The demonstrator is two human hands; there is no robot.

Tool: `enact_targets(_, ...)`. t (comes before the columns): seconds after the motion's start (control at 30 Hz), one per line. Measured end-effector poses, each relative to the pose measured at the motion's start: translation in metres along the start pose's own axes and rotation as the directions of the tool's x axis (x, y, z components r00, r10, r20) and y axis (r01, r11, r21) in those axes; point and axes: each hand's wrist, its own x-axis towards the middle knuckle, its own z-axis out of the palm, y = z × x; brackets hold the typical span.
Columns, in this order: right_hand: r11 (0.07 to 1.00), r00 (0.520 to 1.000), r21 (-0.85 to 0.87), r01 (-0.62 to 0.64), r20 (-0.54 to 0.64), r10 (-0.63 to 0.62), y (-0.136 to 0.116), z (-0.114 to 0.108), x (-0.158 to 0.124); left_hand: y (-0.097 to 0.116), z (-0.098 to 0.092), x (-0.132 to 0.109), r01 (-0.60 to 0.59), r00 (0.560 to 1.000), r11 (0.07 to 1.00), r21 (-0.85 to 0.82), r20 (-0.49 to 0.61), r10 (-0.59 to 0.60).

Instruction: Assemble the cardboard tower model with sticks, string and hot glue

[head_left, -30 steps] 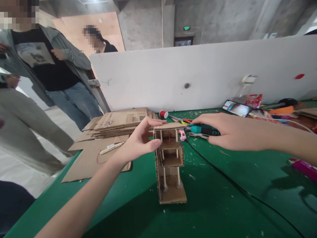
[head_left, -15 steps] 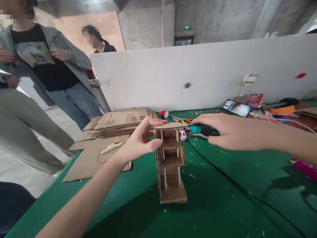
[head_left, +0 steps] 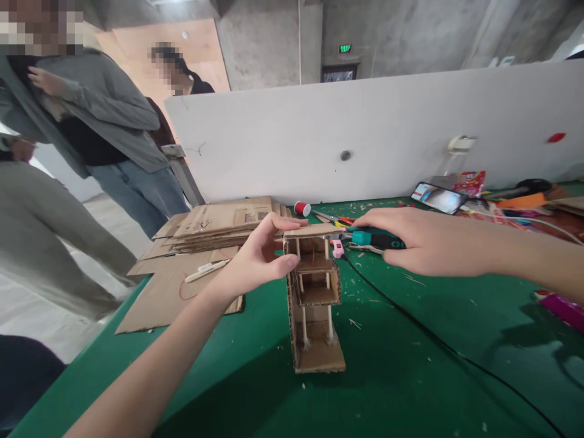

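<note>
A small tiered cardboard model [head_left: 319,362] stands upright on the green table, its floors propped on thin wooden sticks. A short red thread shows in its top tier. My left hand [head_left: 260,255] is closed around the model's upper left side, fingers on top and thumb at the front. In my right hand [head_left: 422,240] are pliers [head_left: 378,238] with teal and black handles. Their jaws reach the right edge of the top tier, just under the cardboard roof; what they bite on is too small to make out. Beside the jaws sits a pink piece [head_left: 337,248] with a black cable.
Stacked cardboard sheets [head_left: 214,219] lie at the left, with white pens [head_left: 207,269] on a lower sheet. Behind the model are a red thread spool [head_left: 302,208] and scissors. A phone [head_left: 438,198] leans near clutter at the right. People stand beyond the left edge.
My hands, the pliers and the model stay almost exactly in place. The standing person at the left has shifted their arms and turned slightly.
</note>
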Motion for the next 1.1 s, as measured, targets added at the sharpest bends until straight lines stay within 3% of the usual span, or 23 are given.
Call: enact_targets(1.1, 0.993, 0.999, 0.114, -0.039, 0.004, 0.039, 0.0011, 0.0070, -0.0026, -0.0033, -0.0004, 0.0011, -0.055, 0.998, 0.998, 0.017, 0.002, 0.055)
